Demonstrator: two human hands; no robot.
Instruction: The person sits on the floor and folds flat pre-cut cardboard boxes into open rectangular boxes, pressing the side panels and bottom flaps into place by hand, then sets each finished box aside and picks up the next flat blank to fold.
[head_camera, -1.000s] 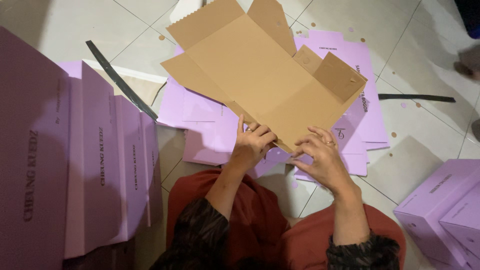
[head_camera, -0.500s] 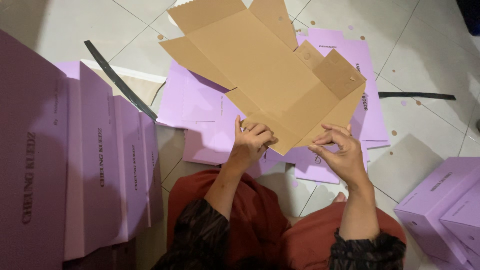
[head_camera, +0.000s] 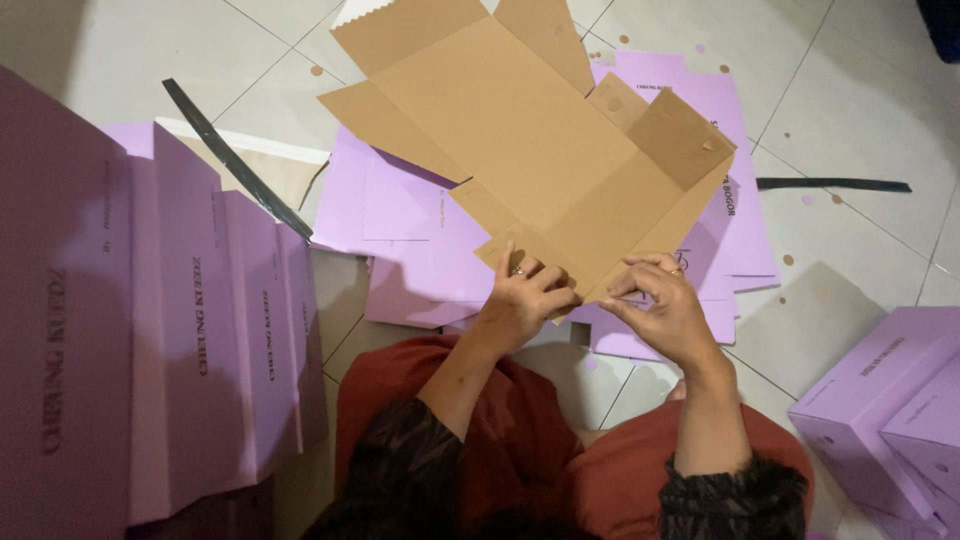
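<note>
A die-cut cardboard box blank (head_camera: 540, 150), brown on the inside, is held up over the floor with its flaps spread. My left hand (head_camera: 522, 300) grips its near corner, fingers curled over the brown edge, a ring showing. My right hand (head_camera: 660, 305) pinches the same near edge from the right side, thumb and fingers closed on the board. Beneath the blank lie flat lilac box blanks (head_camera: 420, 240) on the tiled floor. My red-clothed knees (head_camera: 560, 450) are below the hands.
A row of folded lilac boxes (head_camera: 190, 320) stands at the left. Assembled lilac boxes (head_camera: 880, 410) sit at the lower right. Black strips (head_camera: 235, 160) (head_camera: 830, 184) lie on the white tiles (head_camera: 850, 90), with small round paper punch-outs scattered about.
The blank has been turned and lowered a little toward me. My right hand has slid left along the near edge, closer to my left hand, which has kept its grip.
</note>
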